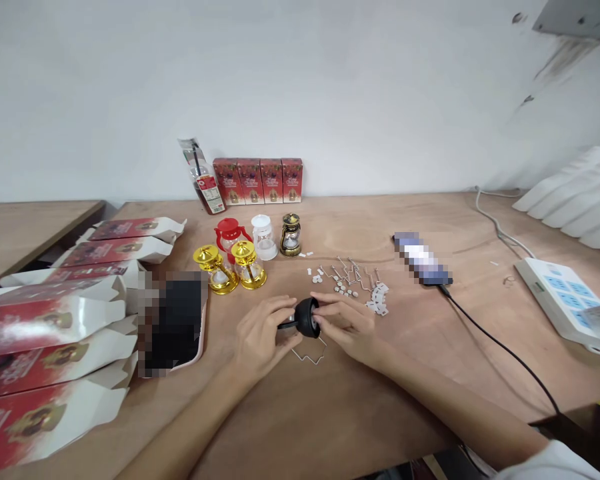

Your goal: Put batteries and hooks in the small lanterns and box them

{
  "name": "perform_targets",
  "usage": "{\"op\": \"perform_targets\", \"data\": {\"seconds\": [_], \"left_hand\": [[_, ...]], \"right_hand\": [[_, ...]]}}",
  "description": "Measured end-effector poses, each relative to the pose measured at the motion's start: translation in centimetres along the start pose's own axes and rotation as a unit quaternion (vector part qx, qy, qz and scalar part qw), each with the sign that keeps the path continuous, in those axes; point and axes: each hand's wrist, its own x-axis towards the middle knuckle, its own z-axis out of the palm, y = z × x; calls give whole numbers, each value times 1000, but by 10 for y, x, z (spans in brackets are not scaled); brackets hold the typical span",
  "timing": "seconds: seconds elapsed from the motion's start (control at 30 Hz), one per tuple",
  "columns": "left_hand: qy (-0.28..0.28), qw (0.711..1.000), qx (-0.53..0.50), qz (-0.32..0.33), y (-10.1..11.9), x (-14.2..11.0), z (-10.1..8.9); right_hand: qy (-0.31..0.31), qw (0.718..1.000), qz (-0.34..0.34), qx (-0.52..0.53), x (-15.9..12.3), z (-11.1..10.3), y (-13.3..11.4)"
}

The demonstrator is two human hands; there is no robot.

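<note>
A small black lantern [307, 317] lies tipped on its side between my two hands. My left hand [261, 335] is closed around its top end. With bent fingertips, my right hand [349, 325] presses at the round base, and I cannot make out any small part under those fingers. Just below the lantern is a bent wire handle [311, 361]. Beyond my hands stand a red lantern [229, 229], a white lantern [264, 239], a bronze lantern [291, 239] and two gold ones, the nearer being a gold lantern [249, 267].
Loose wire handles [353, 272], button cells [344, 289] and white tabs [379, 300] lie right of centre. Flattened red boxes [55, 327] and a phone [175, 323] are left. A cabled phone [420, 260] and power strip [560, 293] lie right; a bottle [209, 190] stands behind.
</note>
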Motion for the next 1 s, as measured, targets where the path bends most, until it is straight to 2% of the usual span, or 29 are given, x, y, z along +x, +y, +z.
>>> {"op": "perform_targets", "data": {"seconds": [0.1, 0.23, 0.33, 0.5, 0.67, 0.83, 1.0], "left_hand": [[13, 1000, -6, 21, 1, 0, 1], [7, 1000, -27, -10, 2, -1, 2], [6, 999, -32, -14, 2, -2, 2], [6, 1000, -21, -16, 4, 0, 2], [-2, 999, -20, -32, 5, 1, 1], [5, 999, -17, -39, 2, 1, 0], [-9, 999, -12, -29, 1, 2, -1]], "right_hand": [[12, 1000, 2, 6, 1, 0, -1], [20, 999, 31, 31, 2, -1, -1], [1, 998, 51, 30, 1, -3, 0], [-33, 999, 11, -2, -3, 0, 3], [-4, 997, 61, 38, -5, 2, 5], [-23, 1000, 12, -8, -1, -1, 3], [-14, 999, -20, -47, 0, -1, 2]]}}
